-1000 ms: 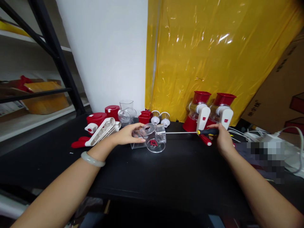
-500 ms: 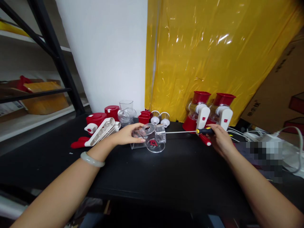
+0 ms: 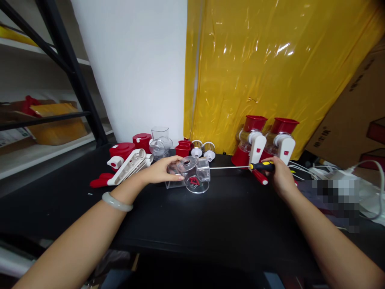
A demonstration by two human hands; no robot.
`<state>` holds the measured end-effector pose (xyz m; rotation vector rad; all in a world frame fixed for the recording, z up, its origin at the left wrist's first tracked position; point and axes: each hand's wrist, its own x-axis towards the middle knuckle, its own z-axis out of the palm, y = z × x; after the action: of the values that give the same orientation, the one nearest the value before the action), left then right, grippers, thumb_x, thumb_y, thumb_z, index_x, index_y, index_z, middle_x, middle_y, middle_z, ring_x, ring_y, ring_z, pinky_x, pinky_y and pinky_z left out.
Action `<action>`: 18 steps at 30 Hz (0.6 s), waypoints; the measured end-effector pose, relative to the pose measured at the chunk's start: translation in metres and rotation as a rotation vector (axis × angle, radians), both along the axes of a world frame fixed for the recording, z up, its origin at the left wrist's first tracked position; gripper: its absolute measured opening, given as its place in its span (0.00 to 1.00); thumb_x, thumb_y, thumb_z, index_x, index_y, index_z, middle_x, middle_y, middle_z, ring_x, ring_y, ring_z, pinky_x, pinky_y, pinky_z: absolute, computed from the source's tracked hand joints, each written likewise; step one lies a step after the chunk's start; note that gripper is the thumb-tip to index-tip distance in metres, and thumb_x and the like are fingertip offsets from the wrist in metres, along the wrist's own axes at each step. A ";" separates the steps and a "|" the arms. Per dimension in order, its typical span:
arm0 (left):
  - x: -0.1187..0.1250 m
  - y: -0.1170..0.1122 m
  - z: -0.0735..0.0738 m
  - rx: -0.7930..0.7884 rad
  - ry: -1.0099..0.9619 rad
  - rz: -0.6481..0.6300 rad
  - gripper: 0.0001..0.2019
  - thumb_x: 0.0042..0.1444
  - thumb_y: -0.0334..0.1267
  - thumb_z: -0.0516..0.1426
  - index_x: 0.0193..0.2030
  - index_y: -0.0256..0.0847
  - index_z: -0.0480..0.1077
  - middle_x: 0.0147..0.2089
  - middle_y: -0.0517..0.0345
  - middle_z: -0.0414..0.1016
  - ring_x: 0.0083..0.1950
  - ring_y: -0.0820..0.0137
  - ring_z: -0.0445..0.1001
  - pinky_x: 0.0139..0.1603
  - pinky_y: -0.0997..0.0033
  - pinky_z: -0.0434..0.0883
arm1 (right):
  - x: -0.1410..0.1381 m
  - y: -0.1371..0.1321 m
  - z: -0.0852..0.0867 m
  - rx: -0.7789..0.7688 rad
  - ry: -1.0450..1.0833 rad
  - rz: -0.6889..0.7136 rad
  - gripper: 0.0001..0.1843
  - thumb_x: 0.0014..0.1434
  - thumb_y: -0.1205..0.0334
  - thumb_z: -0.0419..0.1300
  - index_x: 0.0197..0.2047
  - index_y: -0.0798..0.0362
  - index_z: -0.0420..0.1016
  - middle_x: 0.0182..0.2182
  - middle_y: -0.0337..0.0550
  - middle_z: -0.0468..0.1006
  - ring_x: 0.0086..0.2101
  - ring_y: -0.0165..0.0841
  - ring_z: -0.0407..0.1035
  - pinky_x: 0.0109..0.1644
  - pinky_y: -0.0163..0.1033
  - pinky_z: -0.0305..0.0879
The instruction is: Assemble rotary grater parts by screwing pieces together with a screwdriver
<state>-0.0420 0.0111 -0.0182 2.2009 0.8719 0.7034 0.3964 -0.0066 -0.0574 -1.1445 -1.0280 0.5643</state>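
My left hand (image 3: 161, 170) grips a clear plastic housing (image 3: 194, 174) lying on its side on the black table (image 3: 210, 216). A jade bangle sits on that wrist. My right hand (image 3: 281, 176) is closed round the black-and-yellow handle of a long screwdriver (image 3: 237, 167). Its thin shaft runs level to the left, and its tip reaches the right side of the clear housing. A red-handled tool (image 3: 260, 177) lies just under the screwdriver's handle.
Two assembled red-and-white grinders (image 3: 266, 140) stand behind my right hand, against a yellow sheet. Loose red, white and clear parts (image 3: 135, 154) lie at the back left. White cables (image 3: 339, 176) and cardboard boxes (image 3: 355, 116) are at the right. A black shelf frame (image 3: 64, 60) stands at the left.
My right hand and the screwdriver handle shifted slightly up and back again; the shaft stays at the clear housing. My left hand has not moved.
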 end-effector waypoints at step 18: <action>0.000 0.000 0.000 -0.003 0.000 0.007 0.29 0.52 0.46 0.68 0.59 0.43 0.68 0.55 0.49 0.79 0.53 0.57 0.79 0.50 0.60 0.75 | -0.003 -0.003 0.003 0.047 0.246 0.193 0.10 0.49 0.52 0.66 0.31 0.49 0.78 0.31 0.40 0.77 0.29 0.31 0.69 0.29 0.37 0.68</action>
<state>-0.0417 0.0114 -0.0184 2.1958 0.8805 0.7046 0.3931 -0.0094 -0.0549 -0.9136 -0.9385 0.8092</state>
